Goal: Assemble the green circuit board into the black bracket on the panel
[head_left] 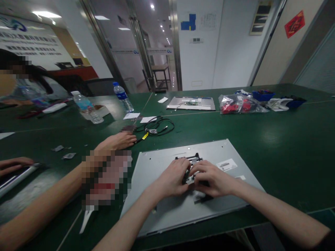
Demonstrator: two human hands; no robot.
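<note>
A large grey metal panel [162, 162], like the back of a display screen, lies flat on the table in front of me. Near its middle sits a small assembly with a black frame [196, 156]. My left hand [176, 177] reaches in from the left, its fingers curled at this assembly. From the right, my right hand [212, 178] bends its fingers over the same spot, close against the left fingertips. Between them a small light part shows, mostly hidden by the fingers. A dark strip [202, 199] lies on the panel under my right hand.
A co-worker's hand [117, 141] reaches in at the left by a coiled black cable [167, 122]. Bottles [123, 97] stand behind it. At the back lie another panel [205, 103] with a green board, plastic bags [239, 104] with red parts, and blue trays [263, 95].
</note>
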